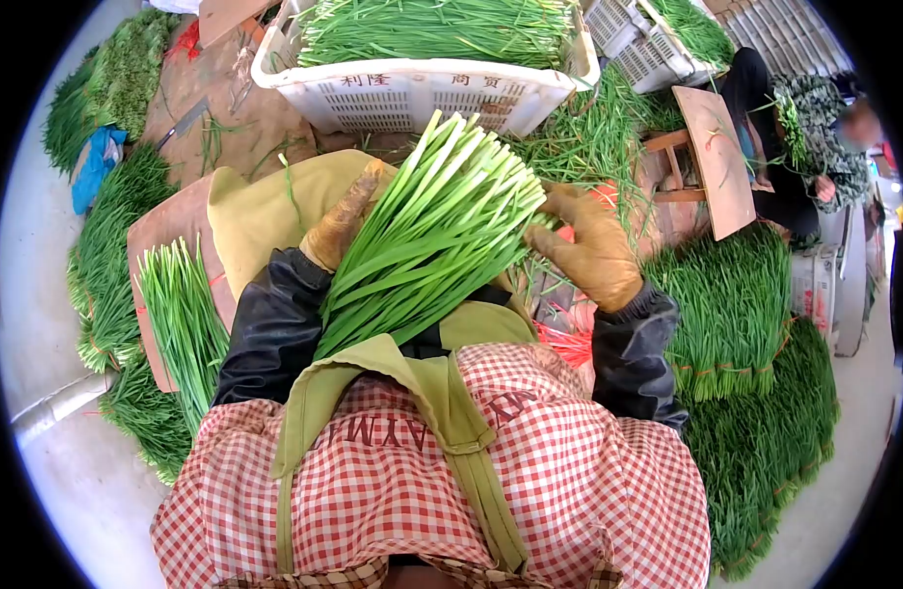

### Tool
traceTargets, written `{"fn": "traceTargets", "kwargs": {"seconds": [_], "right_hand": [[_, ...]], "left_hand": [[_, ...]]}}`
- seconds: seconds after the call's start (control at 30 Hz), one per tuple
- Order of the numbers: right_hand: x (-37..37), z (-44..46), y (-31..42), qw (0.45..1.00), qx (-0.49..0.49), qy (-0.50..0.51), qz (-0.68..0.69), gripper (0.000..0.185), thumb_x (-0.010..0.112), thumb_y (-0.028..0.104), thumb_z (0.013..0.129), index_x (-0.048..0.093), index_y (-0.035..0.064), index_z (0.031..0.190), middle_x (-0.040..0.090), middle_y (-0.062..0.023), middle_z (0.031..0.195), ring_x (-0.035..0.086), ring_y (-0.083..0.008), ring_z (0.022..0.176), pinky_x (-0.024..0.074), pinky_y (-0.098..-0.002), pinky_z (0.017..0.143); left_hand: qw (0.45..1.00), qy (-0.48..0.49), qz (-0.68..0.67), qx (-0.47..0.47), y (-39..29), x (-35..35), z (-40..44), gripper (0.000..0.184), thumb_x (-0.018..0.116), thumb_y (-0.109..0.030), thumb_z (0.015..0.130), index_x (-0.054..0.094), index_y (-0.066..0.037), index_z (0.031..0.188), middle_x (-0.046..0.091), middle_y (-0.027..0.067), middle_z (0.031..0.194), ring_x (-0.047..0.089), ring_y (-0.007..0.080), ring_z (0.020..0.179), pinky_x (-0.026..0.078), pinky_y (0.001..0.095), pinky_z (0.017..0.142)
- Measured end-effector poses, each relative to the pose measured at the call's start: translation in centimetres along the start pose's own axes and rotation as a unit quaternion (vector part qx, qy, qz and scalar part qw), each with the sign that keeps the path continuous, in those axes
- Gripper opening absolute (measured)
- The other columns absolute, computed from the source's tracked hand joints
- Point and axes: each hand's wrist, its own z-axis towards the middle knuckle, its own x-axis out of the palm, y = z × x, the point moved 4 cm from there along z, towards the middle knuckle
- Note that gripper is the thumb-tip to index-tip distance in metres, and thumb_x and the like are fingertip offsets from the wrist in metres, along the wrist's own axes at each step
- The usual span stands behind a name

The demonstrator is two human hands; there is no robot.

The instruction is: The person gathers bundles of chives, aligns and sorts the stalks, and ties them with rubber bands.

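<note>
So the main thing here is a loose bunch of long, flat green leaves with pale cut stems [427,240], held out in front of the wearer's red-and-white checked fabric garment [363,461]. Pale ends point to about 1 o'clock, leafy ends trail toward 7. At 12 o'clock past it there's a white slotted plastic crate [432,98].

The left hand in a stained tan glove [339,224] sits at the bunch's 9 o'clock, thumb up along the side; its other fingers are hidden, so I can't tell how tightly they're closed. The right hand in a matching tan glove [591,250] is at 3 o'clock, thumb and fingers parted in a loose C, tips right by the edge.

Handling-wise, I'd guess it's fairly light, springy at the pale end and floppy toward the leaves. Smooth stems probably slide past each other, and a hard squeeze could bruise them. Personally I'd grab it broadly around the paler, stiffer third and support the leafy part from below.
</note>
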Motion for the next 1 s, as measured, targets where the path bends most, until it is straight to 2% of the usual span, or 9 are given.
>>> {"fn": "traceTargets", "kwargs": {"seconds": [0.1,0.2,0.43,0.5,0.57,0.7,0.77,0.83,1.0], "right_hand": [[1.5,0.9,-1.7,0.991,0.031,0.108,-0.077,0.032,0.065,0.022,0.084,0.064,0.0047,0.111,0.063,-0.0088,0.112,0.057,-0.0226,0.105,0.0431,-0.0334,0.092],[3.1,1.6,-2.1,0.905,0.109,0.05,0.408,0.034,0.057,0.02,0.086,0.062,0.0004,0.114,0.063,-0.0053,0.113,0.057,-0.0166,0.096,0.046,-0.0313,0.084],[-3.1,2.1,-9.6,0.929,0.06,-0.195,0.309,0.021,0.057,0.022,0.089,0.066,0.0029,0.09,0.064,-0.0123,0.109,0.058,-0.0198,0.098,0.0443,-0.033,0.089],[-3.7,2.2,-4.3,0.962,-0.014,-0.158,0.22,0.018,0.06,0.02,0.087,0.066,0.003,0.09,0.062,-0.0138,0.113,0.057,-0.0225,0.103,0.0428,-0.0352,0.092],[-3.2,2.8,-0.2,0.979,-0.089,-0.125,0.131,0.016,0.063,0.019,0.086,0.066,0.0031,0.09,0.06,-0.0154,0.116,0.055,-0.0252,0.108,0.0413,-0.0373,0.095],[0.3,4.5,0.9,0.984,-0.105,0.144,-0.008,0.019,0.073,0.016,0.078,0.065,0.0034,0.089,0.056,-0.0197,0.118,0.051,-0.0322,0.112,0.0398,-0.0393,0.096],[1.4,4.7,1.4,0.978,-0.095,0.175,-0.059,0.026,0.074,0.018,0.076,0.064,0.0018,0.093,0.06,-0.0156,0.106,0.056,-0.0252,0.101,0.0429,-0.0346,0.088],[2.1,4.3,1.4,0.973,0.002,0.186,0.14,0.03,0.071,0.02,0.079,0.061,0.0001,0.098,0.061,-0.0076,0.093,0.055,-0.0163,0.088,0.0436,-0.0287,0.08],[2.1,2.7,-0.4,0.912,0.133,0.243,0.303,0.056,0.062,0.03,0.087,0.046,-0.0023,0.131,0.059,-0.0025,0.107,0.052,-0.0127,0.095,0.0395,-0.0251,0.084]], "left_hand": [[0.993,0.081,-0.078,-0.043,0.4,0.3,-0.1,0.064,0.04,-0.049,0.097,0.035,-0.004,0.142,0.044,0.0126,0.14,0.045,0.0224,0.123,0.034,0.0343,0.107],[0.994,0.065,-0.083,-0.018,0.3,-0.1,-0.5,0.066,0.042,-0.051,0.096,0.035,-0.003,0.142,0.044,0.0129,0.139,0.045,0.0228,0.123,0.035,0.0343,0.107],[0.995,0.054,-0.085,-0.023,0.0,-0.8,-0.7,0.064,0.043,-0.048,0.097,0.035,-0.004,0.142,0.042,0.0121,0.142,0.042,0.0216,0.126,0.033,0.0323,0.108],[0.74,0.077,-0.646,-0.168,0.4,1.4,-1.0,0.065,0.046,-0.048,0.096,0.035,-0.003,0.142,0.041,0.0116,0.142,0.041,0.0206,0.125,0.033,0.0322,0.108],[0.984,-0.032,-0.172,-0.044,0.6,-0.4,-0.3,0.071,0.039,-0.057,0.094,0.04,-0.001,0.139,0.048,0.0153,0.136,0.048,0.0248,0.121,0.037,0.0363,0.104],[0.998,-0.054,0.026,-0.031,0.5,0.4,-0.4,0.075,0.039,-0.06,0.093,0.038,0.0,0.139,0.047,0.0162,0.138,0.049,0.0256,0.121,0.037,0.0371,0.104],[0.832,-0.055,-0.546,-0.079,0.9,1.1,-0.4,0.078,0.039,-0.061,0.092,0.038,0.0,0.139,0.046,0.0156,0.138,0.048,0.025,0.121,0.036,0.0366,0.105],[0.994,-0.085,0.067,-0.005,0.3,1.8,-0.5,0.079,0.039,-0.062,0.092,0.037,0.001,0.14,0.046,0.0148,0.139,0.048,0.0242,0.122,0.034,0.0357,0.107],[0.997,-0.063,-0.033,-0.043,1.2,0.9,-0.8,0.072,0.045,-0.055,0.093,0.038,-0.001,0.14,0.047,0.0139,0.138,0.048,0.0228,0.121,0.035,0.0345,0.106]]}}
